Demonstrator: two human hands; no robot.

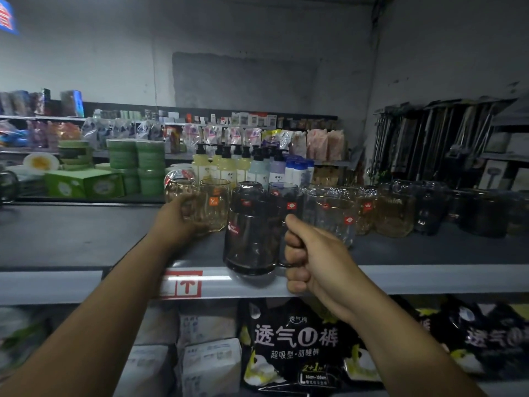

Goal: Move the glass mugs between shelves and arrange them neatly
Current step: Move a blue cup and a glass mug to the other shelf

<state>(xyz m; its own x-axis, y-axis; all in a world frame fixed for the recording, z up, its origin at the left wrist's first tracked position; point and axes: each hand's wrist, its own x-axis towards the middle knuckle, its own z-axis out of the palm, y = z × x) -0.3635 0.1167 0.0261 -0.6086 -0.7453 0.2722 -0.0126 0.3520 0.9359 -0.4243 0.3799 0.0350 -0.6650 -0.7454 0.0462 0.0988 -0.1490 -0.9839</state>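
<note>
1. The grey shelf [71,242] has bare room on its left, but its front lip [429,279] is right where the action is. Anything set down half over that lip could tip off onto the dark packs [294,339] stacked on the shelf below.

2. The row of mugs [395,213] is packed tight along the right, clear, amber and dark glass side by side. A careless swing into that line would likely knock glass on glass and could chip several at once.

3. The smoke-grey mug [252,239] sits upright at the front edge, its base level with the lip. I cannot tell whether it rests on the shelf or hangs just clear. More dark mugs stand directly behind it, so pushing it straight back risks a collision.

4. The right hand [312,259] is clenched round that mug's handle, all fingers wrapped. A handle-only hold lets the body swing, so a fast move could clip the clear mug [329,213] beside it.

5. The amber mug [213,209] stands further back on the shelf, just beside the grey one, with the pump bottles [229,164] behind it.

6. The left hand [177,219] curls round the amber mug's side. Smooth glass may slip, and both mugs moving together could meet in the middle.
</note>
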